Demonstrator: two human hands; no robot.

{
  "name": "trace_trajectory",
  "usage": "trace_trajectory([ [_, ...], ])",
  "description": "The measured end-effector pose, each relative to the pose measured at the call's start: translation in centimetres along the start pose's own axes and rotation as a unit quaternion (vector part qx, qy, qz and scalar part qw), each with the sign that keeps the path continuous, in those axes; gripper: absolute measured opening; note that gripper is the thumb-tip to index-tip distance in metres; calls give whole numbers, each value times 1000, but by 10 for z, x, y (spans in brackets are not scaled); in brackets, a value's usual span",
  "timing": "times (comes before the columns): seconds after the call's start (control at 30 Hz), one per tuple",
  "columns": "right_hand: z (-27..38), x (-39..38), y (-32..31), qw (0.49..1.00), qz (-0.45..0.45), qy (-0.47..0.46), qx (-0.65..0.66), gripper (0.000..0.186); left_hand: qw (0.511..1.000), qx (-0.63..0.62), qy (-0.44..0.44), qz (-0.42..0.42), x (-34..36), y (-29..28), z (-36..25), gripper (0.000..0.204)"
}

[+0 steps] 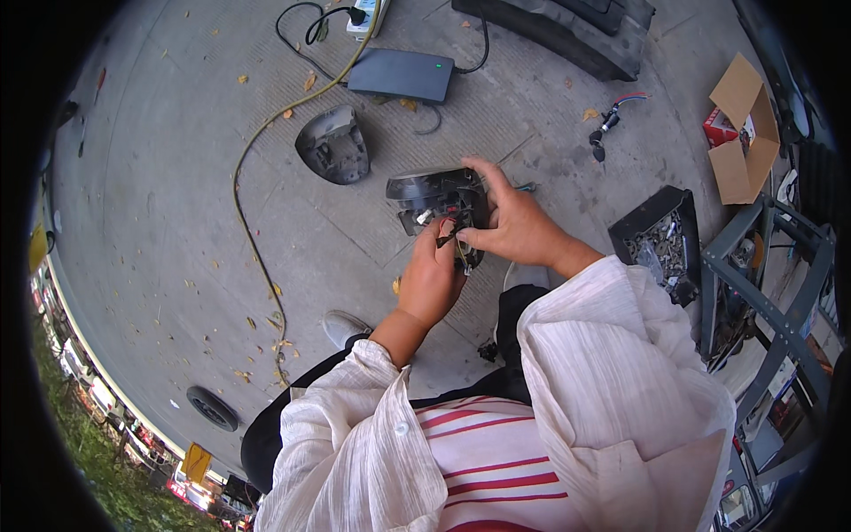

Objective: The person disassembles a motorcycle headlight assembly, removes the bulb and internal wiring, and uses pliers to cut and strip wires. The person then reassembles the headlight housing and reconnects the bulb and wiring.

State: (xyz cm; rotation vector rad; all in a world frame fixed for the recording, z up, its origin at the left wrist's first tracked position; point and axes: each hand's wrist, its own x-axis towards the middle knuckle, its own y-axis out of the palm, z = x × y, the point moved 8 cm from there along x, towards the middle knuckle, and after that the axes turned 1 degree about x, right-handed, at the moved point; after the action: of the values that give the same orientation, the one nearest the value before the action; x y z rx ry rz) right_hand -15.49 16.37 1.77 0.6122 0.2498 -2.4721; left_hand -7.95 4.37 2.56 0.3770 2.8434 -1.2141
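Over the pavement, my right hand [529, 226] grips a black rounded plastic housing [425, 186], which looks like a scooter's headlamp or meter unit. Its fingers curl over the far right edge, and the thumb lies low beside the wires. My left hand [428, 282] is closed at the near side, its fingertips pinching thin wires [456, 232] that come out of the housing. A small white connector [424, 216] shows inside. The exact grip of the left fingertips is partly hidden. To the far left lies a grey plastic shell [335, 146], hollow side up.
A grey charger [401, 74] with a green light is cabled to a power strip [365, 19]. A yellow cord [238, 208] snakes along the left. Right: key switch with wires [605, 129], black tray [638, 215] of small hardware, open cardboard box [762, 142], metal frame [780, 328].
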Motion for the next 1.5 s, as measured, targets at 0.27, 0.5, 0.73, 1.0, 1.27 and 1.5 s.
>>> trace_trajectory([
  [0.27,-9,0,1,1000,-11,1,19,91,994,-51,-33,91,-6,17,24,64],
  [0.5,-16,-4,0,990,32,17,138,94,980,-95,-60,166,1,14,25,67],
  [0.73,-18,-2,0,980,41,38,193,91,983,-105,-17,148,4,7,22,68],
  [1.0,-32,3,-6,976,11,89,197,87,995,-47,36,85,15,-7,1,68],
  [1.27,-58,3,-3,896,24,178,405,73,975,-197,34,98,32,-26,-1,52],
  [1.5,-65,0,1,882,43,184,432,74,962,-244,24,122,35,-31,0,48],
])
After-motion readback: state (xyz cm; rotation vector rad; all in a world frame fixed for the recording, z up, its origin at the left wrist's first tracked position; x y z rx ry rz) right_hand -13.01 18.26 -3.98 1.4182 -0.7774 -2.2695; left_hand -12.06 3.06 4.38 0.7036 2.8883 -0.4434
